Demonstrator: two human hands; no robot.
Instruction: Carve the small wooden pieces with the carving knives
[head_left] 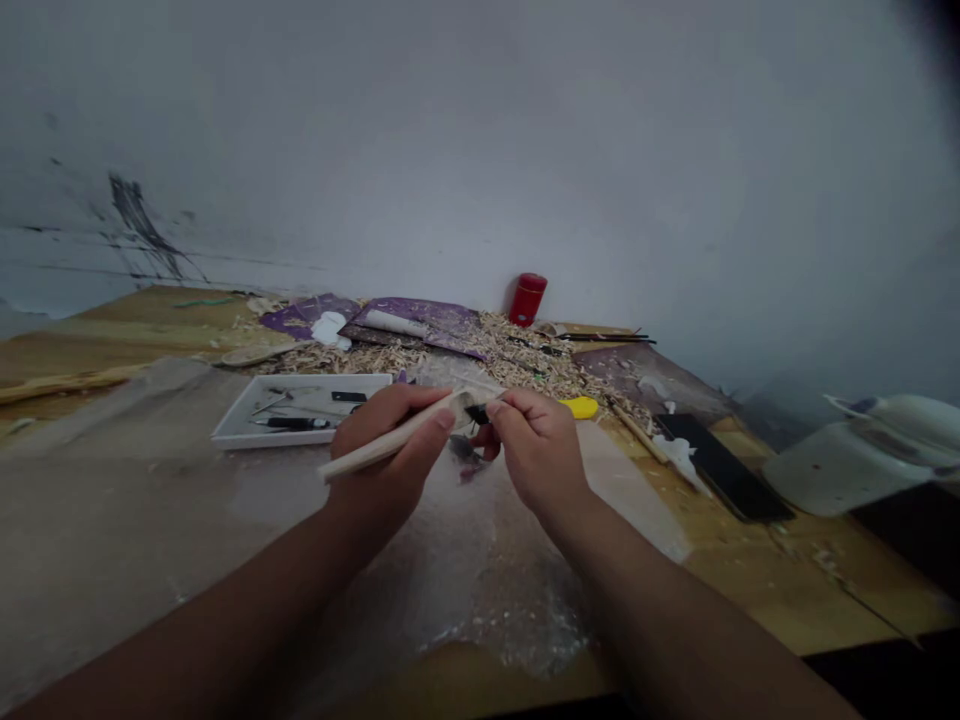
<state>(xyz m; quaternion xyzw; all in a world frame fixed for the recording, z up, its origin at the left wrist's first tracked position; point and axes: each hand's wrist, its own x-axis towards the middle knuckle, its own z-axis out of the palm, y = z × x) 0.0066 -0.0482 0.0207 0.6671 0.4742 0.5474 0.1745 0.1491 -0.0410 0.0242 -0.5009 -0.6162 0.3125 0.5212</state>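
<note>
A pale wooden piece [386,441], long and narrow with a wider hollowed end, lies across my left hand [390,455], whose fingers and thumb are wrapped round it. My right hand [536,440] is closed on a small dark tool [478,411], its tip touching the wider end of the wood. Beyond my right hand a yellow handle [581,407] sticks out; whether it belongs to the dark tool is hidden by the fingers. Both hands are above a clear plastic sheet [495,560].
A white tray [225,432] with small tools is at left. Wood shavings [525,365], purple sheets [420,310] and a red can [527,299] are at the back. A black phone [720,468] and a white container [817,465] are at right.
</note>
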